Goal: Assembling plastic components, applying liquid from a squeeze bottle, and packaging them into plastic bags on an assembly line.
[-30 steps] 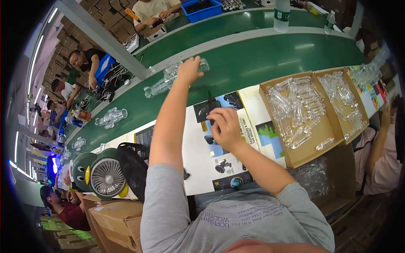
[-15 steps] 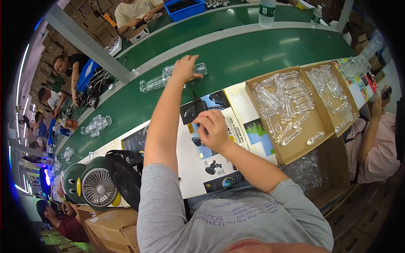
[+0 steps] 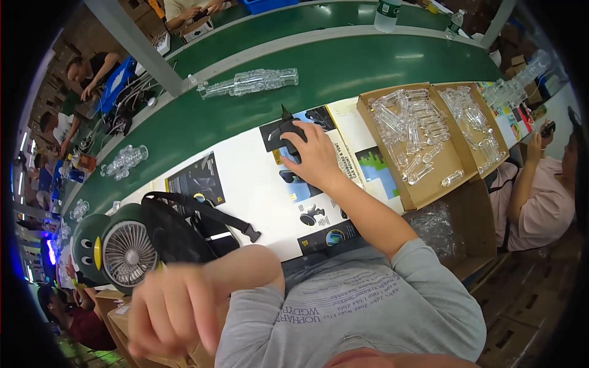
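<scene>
My right hand (image 3: 313, 153) curls over a small black object with a pointed tip (image 3: 289, 130), which lies on the printed cardboard sheet (image 3: 251, 156). Its exact kind is partly hidden by my fingers. Low at the left, my left hand (image 3: 175, 313) is raised close to the camera and smeared by motion; whether it holds anything cannot be made out. Beyond the sheet, a long clear plastic assembly (image 3: 261, 81) of joined tube-like parts lies on the green conveyor belt (image 3: 343, 67), apart from both hands.
Cardboard trays of clear plastic tubes (image 3: 411, 132) stand at my right. A penguin-shaped fan (image 3: 126, 248) and a black strapped bag (image 3: 175, 227) sit at my left. Another clear assembly (image 3: 124, 162) rests farther left on the belt. Bottles (image 3: 386, 15) and other people are around.
My left hand has left the long clear assembly and swung back toward me, lower left. My right hand has moved forward onto the black object. The view has shifted slightly.
</scene>
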{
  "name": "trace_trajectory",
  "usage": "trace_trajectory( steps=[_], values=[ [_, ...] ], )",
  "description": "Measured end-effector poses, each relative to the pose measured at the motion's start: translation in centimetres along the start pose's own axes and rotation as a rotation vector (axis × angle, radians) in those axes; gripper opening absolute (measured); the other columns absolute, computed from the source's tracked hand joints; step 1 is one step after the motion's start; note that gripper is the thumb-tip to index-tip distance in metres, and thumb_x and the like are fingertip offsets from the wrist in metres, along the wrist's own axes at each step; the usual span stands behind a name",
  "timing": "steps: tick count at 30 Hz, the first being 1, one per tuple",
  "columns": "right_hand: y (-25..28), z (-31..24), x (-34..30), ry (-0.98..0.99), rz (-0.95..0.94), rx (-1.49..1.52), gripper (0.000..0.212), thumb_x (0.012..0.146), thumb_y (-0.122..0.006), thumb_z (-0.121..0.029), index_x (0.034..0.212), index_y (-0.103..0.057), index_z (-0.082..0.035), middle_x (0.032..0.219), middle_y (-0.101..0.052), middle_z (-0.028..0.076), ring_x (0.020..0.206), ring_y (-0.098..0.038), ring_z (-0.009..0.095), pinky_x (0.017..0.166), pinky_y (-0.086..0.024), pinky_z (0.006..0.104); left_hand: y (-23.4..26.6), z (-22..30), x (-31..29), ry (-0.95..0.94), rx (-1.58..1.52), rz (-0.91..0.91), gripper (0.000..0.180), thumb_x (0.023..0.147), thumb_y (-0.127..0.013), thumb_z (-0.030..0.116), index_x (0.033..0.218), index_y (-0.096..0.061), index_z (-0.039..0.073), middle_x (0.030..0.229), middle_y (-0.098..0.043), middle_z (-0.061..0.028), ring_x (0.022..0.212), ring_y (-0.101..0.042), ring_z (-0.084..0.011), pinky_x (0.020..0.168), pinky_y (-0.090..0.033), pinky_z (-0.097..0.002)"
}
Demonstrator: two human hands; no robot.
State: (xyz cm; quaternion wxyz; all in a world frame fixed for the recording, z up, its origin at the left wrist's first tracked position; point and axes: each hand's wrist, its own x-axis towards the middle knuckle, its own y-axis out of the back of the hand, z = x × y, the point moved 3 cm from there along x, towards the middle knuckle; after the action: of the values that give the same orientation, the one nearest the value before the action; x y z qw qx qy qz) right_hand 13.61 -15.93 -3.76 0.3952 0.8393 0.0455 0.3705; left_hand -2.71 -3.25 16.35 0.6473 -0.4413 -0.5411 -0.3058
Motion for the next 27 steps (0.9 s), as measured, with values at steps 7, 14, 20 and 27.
trace_trajectory(
  steps=[7,14,20,27],
  values=[
    [-2.1,1.3,-0.8,-0.065,-0.123,-0.073,0.036,0.074,-0.064,-0.021,0.110,-0.057,-0.021,0.125,-0.046,0.009,0.111,-0.045,0.030,0.085,-0.045,0.0387,-1.3,-0.3,0.9,0.077,-0.280,-0.118,0.032,0.088,-0.044,0.016,0.059,-0.053,0.005,0.050,-0.048,-0.0022,0.043,-0.047,-0.0094,0.075,-0.053,-0.0309],
    [-1.0,3.8,0.3,-0.265,0.038,0.210,0.021,0.084,-0.054,-0.018,0.102,-0.062,-0.015,0.115,-0.056,0.010,0.087,-0.059,0.026,0.078,-0.049,0.0317,-0.9,0.6,1.0,0.081,-0.323,-0.073,0.030,0.088,-0.044,0.013,0.060,-0.051,0.006,0.052,-0.045,0.0004,0.045,-0.043,-0.0077,0.073,-0.052,-0.0293],
    [-1.2,8.5,0.9,-0.801,0.146,1.106,0.022,0.092,-0.043,-0.017,0.107,-0.059,-0.011,0.099,-0.054,0.005,0.076,-0.057,0.012,0.063,-0.054,0.0253,-0.8,1.1,0.8,0.114,-0.354,-0.044,0.029,0.086,-0.044,0.011,0.059,-0.050,0.006,0.052,-0.044,-0.0007,0.045,-0.042,-0.0092,0.069,-0.051,-0.0293],
    [-0.7,8.7,4.7,-0.850,0.043,1.086,0.025,0.092,-0.043,-0.019,0.107,-0.059,-0.008,0.096,-0.057,0.007,0.078,-0.060,0.015,0.060,-0.056,0.0266,-0.3,1.5,0.9,0.120,-0.377,-0.047,0.027,0.082,-0.044,0.006,0.056,-0.049,0.005,0.050,-0.042,-0.0005,0.044,-0.040,-0.0092,0.068,-0.051,-0.0289]
  ],
)
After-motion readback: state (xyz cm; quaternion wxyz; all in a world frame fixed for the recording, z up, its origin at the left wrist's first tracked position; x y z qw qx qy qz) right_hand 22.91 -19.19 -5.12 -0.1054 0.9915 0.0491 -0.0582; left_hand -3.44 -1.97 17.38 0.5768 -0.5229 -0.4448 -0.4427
